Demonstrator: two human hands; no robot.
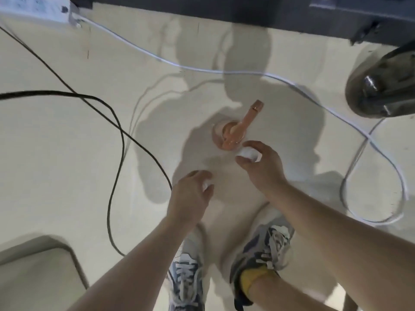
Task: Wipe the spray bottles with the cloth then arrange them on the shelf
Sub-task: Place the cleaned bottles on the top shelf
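A peach-pink spray bottle (229,136) stands upright on the pale floor, seen from above, its nozzle pointing up and to the right. My right hand (260,167) is just below and right of it, pinching a wad of white cloth (248,153) between thumb and fingers, close to the bottle's base. Further left and lower, my left hand (190,194) hovers over the floor with its fingers curled around a small white thing (207,184), which is mostly hidden. No shelf surface is plainly in view.
A black cable (116,122) loops across the floor at left. A white cable (336,108) runs from a power strip (33,7) to the right. Dark furniture (292,12) spans the top, with a dark round object (379,86) at right. My shoes (260,248) stand below.
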